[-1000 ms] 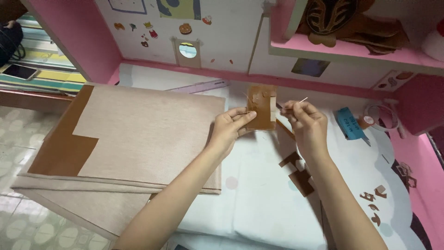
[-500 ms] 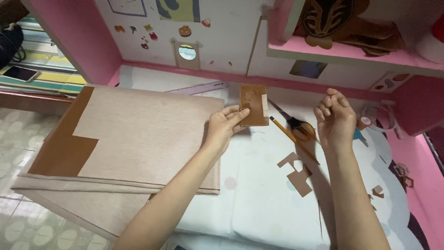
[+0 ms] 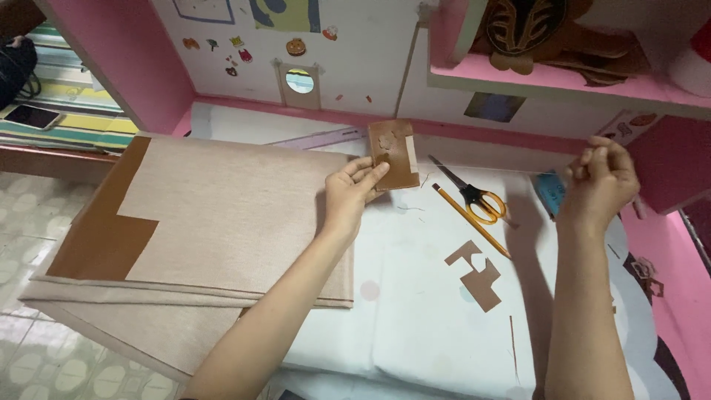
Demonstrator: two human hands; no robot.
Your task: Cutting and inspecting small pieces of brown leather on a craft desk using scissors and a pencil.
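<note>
Leather is what we work with in the head view: our left hand [image 3: 354, 189] pinches a small brown leather piece [image 3: 393, 154] at its near left corner, fingers on top and thumb beneath, so the piece stands up just off the surface [image 3: 415, 311], past the far right corner of the big folded fabric. A flower-like shape is cut or pressed into the piece's face, and a pale strip runs down its right edge. Our right hand [image 3: 601, 181] is raised well to the right, fingers curled in and fingertips pressed together as if on something very thin; we cannot make out any thread or needle between them, so we cannot tell what, if anything, it grips.

Between our two hands, on the white covering of the surface, lie a pair of scissors with orange handles [image 3: 474, 194] and, just beside them on the near side, a yellow pencil [image 3: 471, 221], both slanting from far left to near right. Nearer to us lies a brown leather offcut [image 3: 478, 274] with a notched outline. The folded beige fabric [image 3: 229, 215] with a brown panel [image 3: 104, 230] fills the left half and hangs over the near edge. A pale ruler [image 3: 315, 138] lies at the fabric's far edge. A blue object [image 3: 549, 191] lies just left of our right hand. A pink shelf [image 3: 563, 81] juts out at the far right.
</note>
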